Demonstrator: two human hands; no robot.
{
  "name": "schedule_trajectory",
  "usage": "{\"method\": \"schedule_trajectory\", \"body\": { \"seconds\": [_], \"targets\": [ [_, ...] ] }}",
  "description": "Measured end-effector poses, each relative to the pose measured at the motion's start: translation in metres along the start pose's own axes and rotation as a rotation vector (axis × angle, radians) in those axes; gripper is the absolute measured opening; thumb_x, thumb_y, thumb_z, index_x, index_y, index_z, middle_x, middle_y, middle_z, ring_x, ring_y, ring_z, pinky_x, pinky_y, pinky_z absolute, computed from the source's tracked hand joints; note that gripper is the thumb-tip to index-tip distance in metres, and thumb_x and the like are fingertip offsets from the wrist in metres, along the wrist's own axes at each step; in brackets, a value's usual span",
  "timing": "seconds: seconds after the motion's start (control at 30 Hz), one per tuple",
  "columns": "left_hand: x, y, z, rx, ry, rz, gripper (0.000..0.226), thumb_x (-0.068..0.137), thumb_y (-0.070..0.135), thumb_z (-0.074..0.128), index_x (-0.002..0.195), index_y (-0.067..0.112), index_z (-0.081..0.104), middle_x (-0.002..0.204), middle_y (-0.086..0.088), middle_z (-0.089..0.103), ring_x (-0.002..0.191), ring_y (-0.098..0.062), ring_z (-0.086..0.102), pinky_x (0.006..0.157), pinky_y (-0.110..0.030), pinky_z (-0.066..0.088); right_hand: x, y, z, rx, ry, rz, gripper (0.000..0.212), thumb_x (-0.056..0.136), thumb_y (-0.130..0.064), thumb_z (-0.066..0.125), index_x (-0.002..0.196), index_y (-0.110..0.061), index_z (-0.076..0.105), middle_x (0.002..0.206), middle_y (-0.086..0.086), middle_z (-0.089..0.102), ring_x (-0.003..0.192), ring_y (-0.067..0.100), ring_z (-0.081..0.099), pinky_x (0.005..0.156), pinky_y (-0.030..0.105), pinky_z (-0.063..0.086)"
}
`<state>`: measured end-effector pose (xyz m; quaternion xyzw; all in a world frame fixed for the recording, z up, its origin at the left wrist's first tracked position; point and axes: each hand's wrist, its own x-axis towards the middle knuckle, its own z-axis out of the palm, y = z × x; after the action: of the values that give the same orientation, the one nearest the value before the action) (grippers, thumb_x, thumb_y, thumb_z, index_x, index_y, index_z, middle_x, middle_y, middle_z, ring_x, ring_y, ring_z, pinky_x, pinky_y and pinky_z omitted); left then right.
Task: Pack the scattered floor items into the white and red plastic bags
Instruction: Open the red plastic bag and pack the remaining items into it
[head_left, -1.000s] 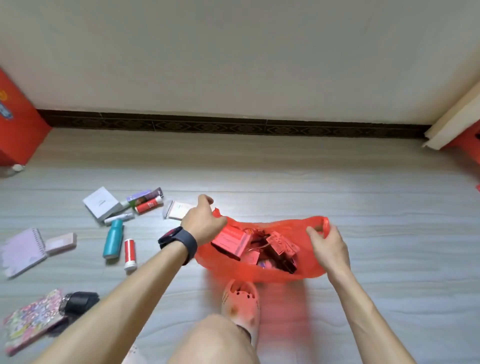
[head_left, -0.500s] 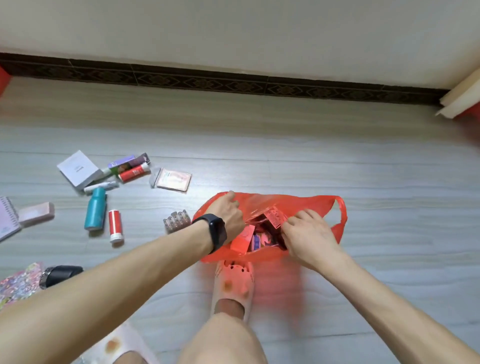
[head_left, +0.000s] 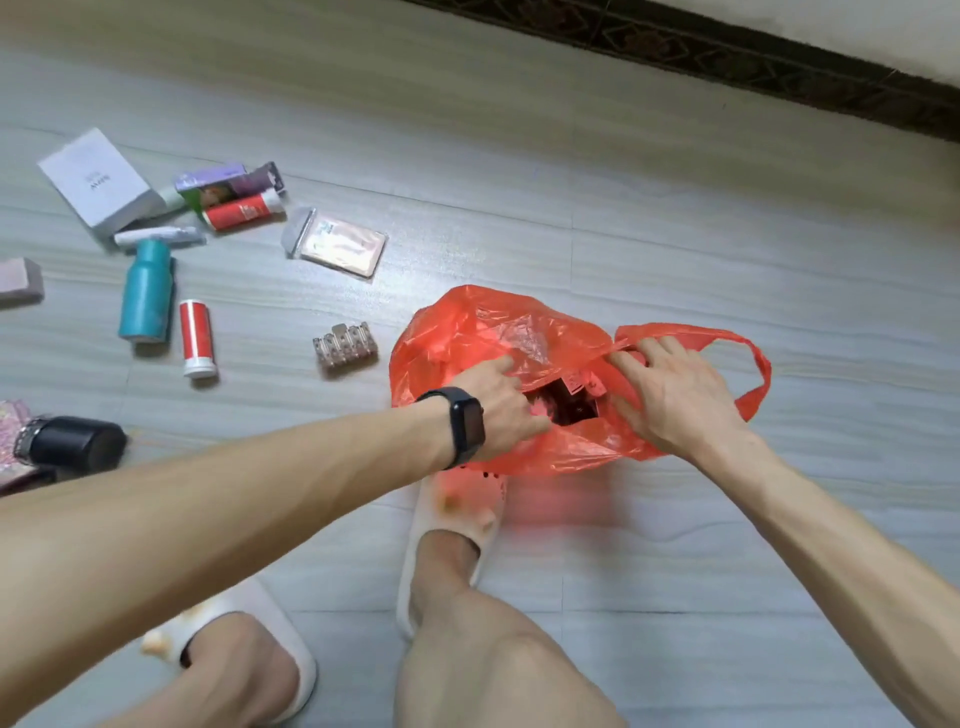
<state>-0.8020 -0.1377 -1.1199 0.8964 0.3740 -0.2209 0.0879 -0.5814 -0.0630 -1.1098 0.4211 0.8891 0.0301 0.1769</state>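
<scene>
The red bag (head_left: 519, 343) sits on the floor (head_left: 623, 208) just in front of the person's slipper (head_left: 457, 519). A second ago its mouth was pulled wide and you could see lots of red packs inside. Now both hands have come together and the mouth is only a small dark hole between them. The left hand (head_left: 506, 410) pinches the plastic at the near left edge. The right hand (head_left: 670, 395) presses on the right edge, fingers bent over the plastic, with one handle loop (head_left: 748, 358) poking out beside it.

It looks like this bag is being closed up. But plenty is still lying out to the left: a white box (head_left: 98, 179), a blue bottle (head_left: 145, 291), a small red bottle (head_left: 196, 332), a flat packet (head_left: 337, 244), some hair clips (head_left: 345, 345) and a black jar (head_left: 72, 447). I can't see a white bag anywhere.
</scene>
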Motion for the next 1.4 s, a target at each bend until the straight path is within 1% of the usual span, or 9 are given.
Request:
{"method": "schedule_trajectory", "body": {
  "seconds": [0.1, 0.2, 0.33, 0.5, 0.7, 0.83, 0.93, 1.07, 1.4],
  "targets": [
    [0.003, -0.035, 0.015, 0.092, -0.162, -0.244, 0.042, 0.104, 0.03, 0.028, 0.146, 0.031, 0.031, 0.137, -0.001, 0.058, 0.141, -0.027, 0.035, 0.118, -0.055, 0.003, -0.002, 0.002, 0.001, -0.051, 0.147, 0.003, 0.042, 0.075, -0.027, 0.076, 0.114, -0.019, 0.065, 0.102, 0.008, 0.064, 0.092, 0.035, 0.056, 0.067, 0.043, 0.048],
    [-0.009, -0.069, 0.031, 0.234, -0.224, -0.419, 0.052, 0.103, 0.041, 0.023, 0.154, 0.035, 0.014, 0.159, -0.003, 0.026, 0.15, -0.034, 0.002, 0.112, -0.066, -0.013, -0.006, 0.016, 0.002, -0.098, 0.021, 0.052, 0.076, 0.072, -0.044, 0.077, 0.141, -0.028, 0.05, 0.125, 0.013, 0.057, 0.107, 0.037, 0.057, 0.076, 0.044, 0.051],
    [-0.017, -0.086, 0.039, 0.23, -0.182, -0.579, 0.067, 0.1, 0.042, 0.022, 0.153, 0.028, -0.016, 0.163, 0.004, -0.014, 0.145, -0.038, -0.023, 0.108, -0.07, -0.016, -0.001, 0.029, 0.02, -0.079, -0.323, 0.063, 0.119, 0.067, -0.08, 0.06, 0.153, -0.042, -0.012, 0.161, 0.012, 0.012, 0.14, 0.037, 0.031, 0.107, 0.047, 0.037],
    [-0.008, -0.091, 0.049, 0.106, -0.214, -0.538, 0.071, 0.096, 0.021, 0.02, 0.151, 0.024, -0.025, 0.16, 0.007, -0.024, 0.145, -0.034, -0.026, 0.113, -0.066, -0.008, 0.021, 0.027, 0.044, -0.013, -0.493, 0.164, 0.134, 0.058, -0.087, 0.062, 0.15, -0.04, -0.024, 0.165, 0.006, -0.001, 0.147, 0.033, 0.021, 0.117, 0.047, 0.024],
    [0.004, -0.078, 0.091, -0.336, -0.188, -0.539, 0.115, 0.085, 0.031, 0.064, 0.146, 0.03, -0.033, 0.162, 0.004, -0.018, 0.149, -0.032, -0.011, 0.117, -0.06, 0.0, 0.039, 0.002, 0.073, 0.172, -0.708, 0.323, 0.129, 0.071, -0.047, 0.076, 0.153, -0.025, -0.021, 0.163, 0.011, 0.008, 0.149, 0.029, 0.018, 0.118, 0.045, 0.026],
    [-0.017, -0.074, 0.075, -0.224, -0.111, -0.44, 0.099, 0.083, 0.035, 0.063, 0.155, 0.032, -0.005, 0.163, -0.003, -0.013, 0.149, -0.031, -0.011, 0.118, -0.058, -0.002, 0.03, -0.015, 0.045, 0.205, -0.526, 0.296, 0.087, 0.078, -0.011, 0.055, 0.156, -0.017, 0.016, 0.161, 0.014, 0.018, 0.139, 0.036, 0.037, 0.109, 0.044, 0.04],
    [-0.051, -0.079, 0.044, -0.299, 0.046, -0.464, 0.071, 0.086, 0.041, 0.055, 0.151, 0.039, 0.026, 0.163, -0.003, 0.002, 0.149, -0.03, 0.001, 0.118, -0.056, 0.006, 0.01, -0.03, 0.008, 0.24, -0.382, 0.188, 0.075, 0.077, -0.011, 0.054, 0.149, -0.023, 0.037, 0.159, 0.014, 0.025, 0.14, 0.035, 0.035, 0.111, 0.043, 0.038],
    [-0.115, -0.084, -0.007, -0.52, 0.197, -0.535, 0.043, 0.09, 0.046, 0.051, 0.132, 0.039, 0.055, 0.131, -0.003, 0.058, 0.129, -0.025, 0.046, 0.097, -0.038, 0.041, -0.004, -0.075, -0.059, 0.363, -0.205, 0.009, 0.062, 0.088, -0.023, 0.059, 0.147, -0.031, 0.043, 0.158, 0.002, 0.032, 0.143, 0.026, 0.033, 0.114, 0.037, 0.032],
    [-0.347, -0.092, 0.008, -0.366, -0.022, -0.957, 0.043, 0.093, 0.045, 0.051, 0.135, 0.037, 0.052, 0.132, -0.002, 0.057, 0.12, -0.026, 0.055, 0.087, -0.033, 0.045, 0.037, -0.226, -0.198, 0.323, 0.021, -0.495, 0.056, 0.093, -0.033, 0.058, 0.146, -0.036, 0.04, 0.157, -0.002, 0.034, 0.144, 0.02, 0.03, 0.112, 0.041, 0.036]
  ]
}}
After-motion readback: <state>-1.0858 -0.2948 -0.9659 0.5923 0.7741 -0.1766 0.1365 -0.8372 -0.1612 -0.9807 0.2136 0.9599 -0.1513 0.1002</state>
